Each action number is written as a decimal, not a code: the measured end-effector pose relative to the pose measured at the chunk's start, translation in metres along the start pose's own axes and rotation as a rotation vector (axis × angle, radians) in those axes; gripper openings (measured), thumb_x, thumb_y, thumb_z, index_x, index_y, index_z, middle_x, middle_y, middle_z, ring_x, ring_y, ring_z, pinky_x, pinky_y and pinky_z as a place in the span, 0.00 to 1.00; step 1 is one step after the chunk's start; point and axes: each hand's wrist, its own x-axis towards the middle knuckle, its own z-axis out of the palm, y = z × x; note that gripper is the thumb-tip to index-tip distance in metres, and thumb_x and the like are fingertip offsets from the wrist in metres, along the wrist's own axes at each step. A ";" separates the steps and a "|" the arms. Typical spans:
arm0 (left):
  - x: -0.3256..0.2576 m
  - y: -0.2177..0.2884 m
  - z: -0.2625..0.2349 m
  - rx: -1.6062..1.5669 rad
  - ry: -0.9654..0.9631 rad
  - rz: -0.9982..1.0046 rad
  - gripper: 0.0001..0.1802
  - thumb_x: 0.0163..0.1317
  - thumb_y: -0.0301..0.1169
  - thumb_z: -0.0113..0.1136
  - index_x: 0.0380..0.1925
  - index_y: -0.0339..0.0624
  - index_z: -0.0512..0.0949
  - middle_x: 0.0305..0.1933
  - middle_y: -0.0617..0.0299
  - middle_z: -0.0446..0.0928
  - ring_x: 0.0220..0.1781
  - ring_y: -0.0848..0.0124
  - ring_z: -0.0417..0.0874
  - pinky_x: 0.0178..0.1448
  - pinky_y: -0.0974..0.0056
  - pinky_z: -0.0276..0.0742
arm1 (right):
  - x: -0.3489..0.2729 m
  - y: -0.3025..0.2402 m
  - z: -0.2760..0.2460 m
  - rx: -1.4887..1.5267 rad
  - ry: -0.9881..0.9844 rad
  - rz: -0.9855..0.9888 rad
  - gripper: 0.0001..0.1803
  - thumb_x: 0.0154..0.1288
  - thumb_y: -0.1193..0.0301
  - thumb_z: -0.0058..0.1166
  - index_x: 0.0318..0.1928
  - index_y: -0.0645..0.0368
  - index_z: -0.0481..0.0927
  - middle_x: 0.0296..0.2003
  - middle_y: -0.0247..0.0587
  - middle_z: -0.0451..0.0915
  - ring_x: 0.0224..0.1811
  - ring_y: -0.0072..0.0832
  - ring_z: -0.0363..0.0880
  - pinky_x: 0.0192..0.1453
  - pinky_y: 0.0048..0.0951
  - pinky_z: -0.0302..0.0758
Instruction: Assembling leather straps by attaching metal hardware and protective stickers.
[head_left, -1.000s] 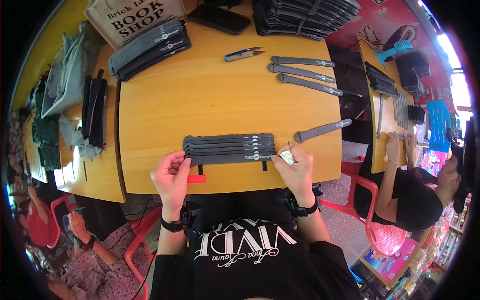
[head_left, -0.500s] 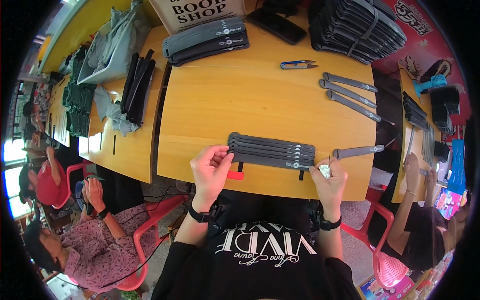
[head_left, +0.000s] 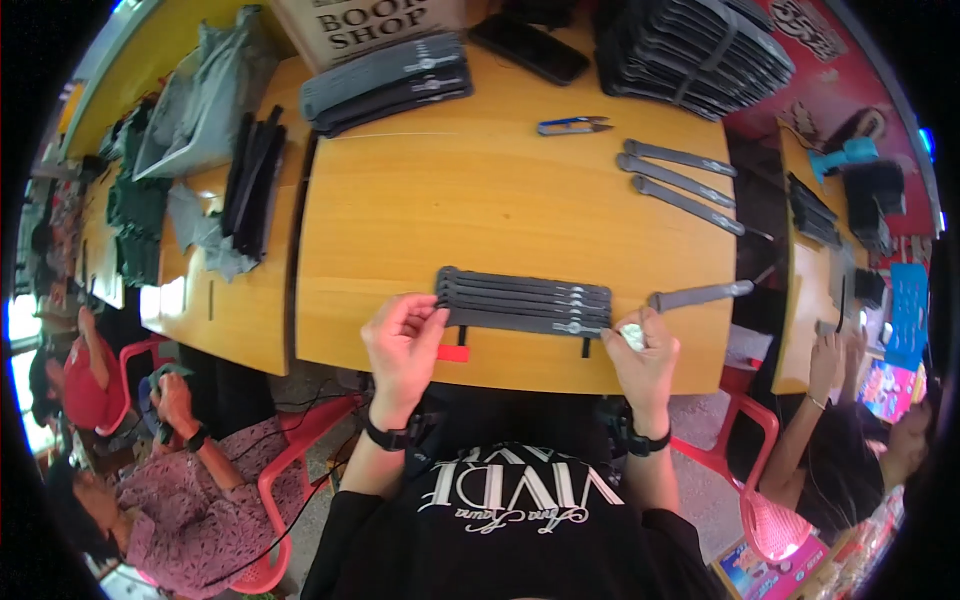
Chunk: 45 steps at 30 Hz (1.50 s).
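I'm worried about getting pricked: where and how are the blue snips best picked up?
Probably by the handle end of the blue snips, coming from the left: they lie flat, handle to the left and pointed blades to the right, so a grip across that end should clear the tips.

A black phone (head_left: 530, 50) lies flat; a beige bag (head_left: 372, 26) stands nearby.

Left hand (head_left: 403, 347) and right hand (head_left: 648, 362) at the near side of the desk (head_left: 440, 200)
Fingers (head_left: 405, 306) curled on both, left thumb near forefinger; banded wrists (head_left: 388, 436) just outside the desk's near edge.
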 end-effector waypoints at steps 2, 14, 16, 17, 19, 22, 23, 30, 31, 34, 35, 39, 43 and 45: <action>-0.002 -0.004 -0.005 -0.011 0.030 -0.014 0.08 0.53 0.15 0.64 0.35 0.32 0.79 0.29 0.65 0.77 0.27 0.82 0.73 0.31 0.76 0.71 | 0.001 -0.004 0.002 -0.052 -0.009 0.017 0.09 0.50 0.82 0.60 0.24 0.62 0.71 0.17 0.29 0.69 0.22 0.13 0.65 0.24 0.21 0.63; 0.001 -0.008 0.000 -0.068 0.022 -0.038 0.08 0.54 0.14 0.64 0.34 0.31 0.78 0.27 0.67 0.76 0.26 0.84 0.72 0.32 0.78 0.70 | 0.001 0.004 0.004 0.015 -0.003 0.001 0.08 0.50 0.83 0.60 0.25 0.62 0.73 0.18 0.25 0.69 0.21 0.11 0.64 0.23 0.18 0.61; 0.000 -0.008 0.000 -0.082 0.024 -0.047 0.08 0.54 0.14 0.64 0.34 0.31 0.78 0.27 0.67 0.76 0.26 0.84 0.72 0.33 0.78 0.70 | 0.001 0.004 0.004 0.011 -0.002 0.020 0.09 0.49 0.82 0.59 0.24 0.63 0.70 0.16 0.33 0.70 0.20 0.14 0.66 0.23 0.22 0.64; 0.000 -0.008 -0.001 -0.084 0.022 -0.046 0.08 0.54 0.14 0.64 0.34 0.31 0.78 0.27 0.67 0.76 0.26 0.84 0.72 0.33 0.78 0.70 | 0.001 0.004 0.004 0.010 0.001 0.019 0.09 0.49 0.82 0.59 0.24 0.63 0.70 0.16 0.33 0.70 0.20 0.14 0.66 0.23 0.22 0.64; -0.001 -0.009 -0.001 -0.087 0.026 -0.051 0.08 0.54 0.14 0.64 0.34 0.31 0.78 0.27 0.67 0.76 0.26 0.84 0.72 0.33 0.78 0.71 | 0.001 0.005 0.004 0.011 -0.002 0.014 0.08 0.49 0.82 0.58 0.25 0.63 0.70 0.16 0.33 0.69 0.19 0.14 0.65 0.23 0.22 0.64; 0.001 -0.007 0.000 -0.080 0.028 -0.051 0.08 0.54 0.15 0.64 0.33 0.31 0.78 0.27 0.67 0.76 0.26 0.84 0.72 0.33 0.77 0.71 | 0.002 0.000 0.004 -0.009 -0.010 0.045 0.07 0.48 0.82 0.57 0.25 0.63 0.70 0.16 0.34 0.69 0.19 0.15 0.65 0.23 0.22 0.64; 0.001 -0.007 -0.001 -0.079 0.030 -0.045 0.08 0.54 0.15 0.64 0.33 0.31 0.78 0.27 0.67 0.76 0.26 0.84 0.72 0.33 0.77 0.71 | 0.002 -0.001 0.004 -0.006 -0.009 0.040 0.07 0.48 0.82 0.57 0.25 0.63 0.70 0.16 0.34 0.69 0.19 0.15 0.65 0.23 0.22 0.64; 0.003 -0.011 -0.002 -0.076 0.028 -0.008 0.07 0.54 0.16 0.65 0.33 0.31 0.78 0.26 0.67 0.76 0.26 0.83 0.73 0.32 0.77 0.71 | 0.004 -0.002 0.006 -0.012 0.016 0.025 0.07 0.48 0.81 0.57 0.25 0.65 0.70 0.15 0.37 0.68 0.18 0.18 0.66 0.23 0.24 0.65; 0.003 -0.012 -0.003 -0.071 0.032 0.002 0.07 0.54 0.17 0.65 0.34 0.31 0.78 0.26 0.68 0.76 0.26 0.84 0.72 0.32 0.76 0.71 | 0.004 -0.002 0.006 -0.012 0.020 0.037 0.08 0.48 0.81 0.58 0.25 0.65 0.70 0.15 0.38 0.68 0.18 0.19 0.67 0.23 0.25 0.66; 0.002 -0.014 -0.007 -0.154 0.038 0.019 0.07 0.56 0.18 0.63 0.36 0.31 0.78 0.28 0.64 0.78 0.25 0.80 0.74 0.31 0.74 0.72 | 0.001 0.004 0.005 -0.064 0.004 -0.056 0.07 0.52 0.81 0.60 0.26 0.62 0.73 0.17 0.30 0.70 0.18 0.18 0.67 0.22 0.21 0.63; -0.001 -0.010 -0.010 -0.157 0.041 0.039 0.07 0.56 0.18 0.63 0.36 0.31 0.78 0.28 0.64 0.78 0.25 0.80 0.74 0.31 0.74 0.72 | -0.004 0.004 0.005 -0.057 0.014 -0.073 0.07 0.52 0.81 0.60 0.26 0.62 0.73 0.17 0.30 0.70 0.18 0.18 0.67 0.22 0.21 0.63; -0.020 0.019 -0.015 0.377 -0.027 0.501 0.15 0.59 0.22 0.60 0.47 0.32 0.76 0.46 0.50 0.76 0.43 0.59 0.77 0.47 0.61 0.74 | -0.034 -0.017 0.013 -0.326 0.022 -0.567 0.12 0.55 0.79 0.58 0.42 0.64 0.76 0.40 0.47 0.79 0.40 0.40 0.78 0.40 0.36 0.72; -0.034 0.007 -0.010 0.658 -0.160 0.650 0.24 0.61 0.34 0.59 0.56 0.36 0.73 0.65 0.53 0.67 0.65 0.48 0.64 0.64 0.49 0.61 | -0.054 -0.027 0.043 -0.571 -0.128 -0.728 0.22 0.59 0.73 0.56 0.54 0.64 0.73 0.57 0.48 0.73 0.60 0.42 0.69 0.54 0.42 0.66; -0.036 0.002 -0.010 0.783 -0.159 0.637 0.24 0.62 0.36 0.59 0.56 0.37 0.73 0.66 0.56 0.66 0.66 0.49 0.64 0.63 0.49 0.61 | -0.054 -0.016 0.041 -0.626 -0.098 -0.721 0.22 0.59 0.71 0.55 0.54 0.63 0.73 0.58 0.47 0.73 0.60 0.41 0.69 0.53 0.42 0.66</action>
